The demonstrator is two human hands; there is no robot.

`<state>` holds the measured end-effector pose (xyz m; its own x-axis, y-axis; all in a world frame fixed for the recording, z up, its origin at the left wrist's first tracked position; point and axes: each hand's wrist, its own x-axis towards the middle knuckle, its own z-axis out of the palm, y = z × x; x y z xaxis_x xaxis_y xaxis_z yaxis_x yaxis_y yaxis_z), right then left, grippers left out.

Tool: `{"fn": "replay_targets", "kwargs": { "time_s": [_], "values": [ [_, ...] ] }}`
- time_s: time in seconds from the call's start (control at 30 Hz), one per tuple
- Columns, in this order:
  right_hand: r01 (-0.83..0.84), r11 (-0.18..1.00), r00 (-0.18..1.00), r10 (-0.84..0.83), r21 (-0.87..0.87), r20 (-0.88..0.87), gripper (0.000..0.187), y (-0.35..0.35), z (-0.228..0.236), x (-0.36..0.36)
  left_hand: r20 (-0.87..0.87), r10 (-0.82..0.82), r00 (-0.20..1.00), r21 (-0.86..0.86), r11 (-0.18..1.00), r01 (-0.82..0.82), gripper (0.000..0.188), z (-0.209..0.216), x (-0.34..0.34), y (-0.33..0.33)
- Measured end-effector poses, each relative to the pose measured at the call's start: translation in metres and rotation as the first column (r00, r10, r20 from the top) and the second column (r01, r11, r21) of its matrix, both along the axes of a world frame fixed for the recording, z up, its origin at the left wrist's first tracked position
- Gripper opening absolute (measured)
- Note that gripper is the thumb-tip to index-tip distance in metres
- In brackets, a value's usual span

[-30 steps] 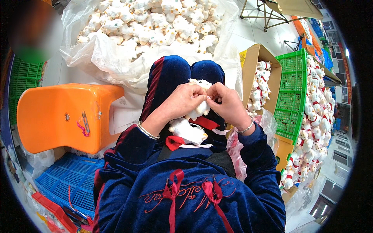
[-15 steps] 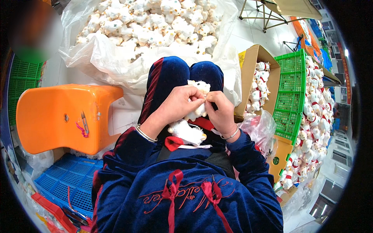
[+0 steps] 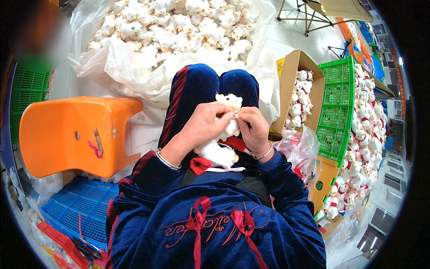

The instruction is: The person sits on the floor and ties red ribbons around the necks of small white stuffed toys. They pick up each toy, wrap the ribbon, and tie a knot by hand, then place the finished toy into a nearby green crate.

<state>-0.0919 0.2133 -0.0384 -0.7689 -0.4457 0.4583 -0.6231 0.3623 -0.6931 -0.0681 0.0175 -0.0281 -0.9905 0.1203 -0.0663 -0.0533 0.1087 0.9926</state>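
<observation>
A white plush toy (image 3: pixel 229 101) (dark-eyed) is between both hands (image 3: pixel 206 122) (image 3: pixel 255 130).

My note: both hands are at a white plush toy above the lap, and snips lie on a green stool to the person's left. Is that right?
Not quite: the head view shows the stool is orange, not green. The rest holds: snips on it, left hand and right hand at the plush toy.

Bg stuff, L & top R.
Orange stool (image 3: pixel 49 134) w/ snips (image 3: pixel 98 140) + pink cord (image 3: pixel 99 155) on top; blue mesh crate (image 3: pixel 80 201) nr it, btm L; tan-topped folding frame (image 3: pixel 344 10) on pale flr (image 3: pixel 290 39), top R.
</observation>
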Motion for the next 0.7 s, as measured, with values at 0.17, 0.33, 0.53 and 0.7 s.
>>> {"fn": "replay_targets", "kwargs": {
  "time_s": [0.17, 0.33, 0.53, 0.7],
  "values": [
    [-0.036, 0.999, 0.999, 0.037, 0.037, -0.030, 0.021, 0.004, 0.001, -0.005, 0.123, -0.049, 0.991, -0.006, 0.999, 0.050, 0.022, 0.010, -0.005, -0.003],
    [-0.079, 0.994, 0.997, 0.080, 0.078, -0.018, 0.020, 0.006, 0.006, -0.008, 0.165, -0.073, 0.984, 0.010, 0.997, 0.072, 0.018, 0.012, -0.006, -0.003],
    [-0.073, 0.993, 0.997, 0.075, 0.095, -0.021, 0.020, 0.005, 0.009, -0.008, 0.087, -0.087, 0.992, -0.053, 0.994, 0.091, 0.016, 0.009, -0.004, -0.004],
    [-0.080, 0.991, 0.996, 0.085, 0.104, -0.042, 0.022, 0.006, 0.009, -0.009, 0.059, -0.047, 0.997, -0.014, 0.999, 0.048, 0.016, 0.004, -0.003, -0.005]
  ]
}}
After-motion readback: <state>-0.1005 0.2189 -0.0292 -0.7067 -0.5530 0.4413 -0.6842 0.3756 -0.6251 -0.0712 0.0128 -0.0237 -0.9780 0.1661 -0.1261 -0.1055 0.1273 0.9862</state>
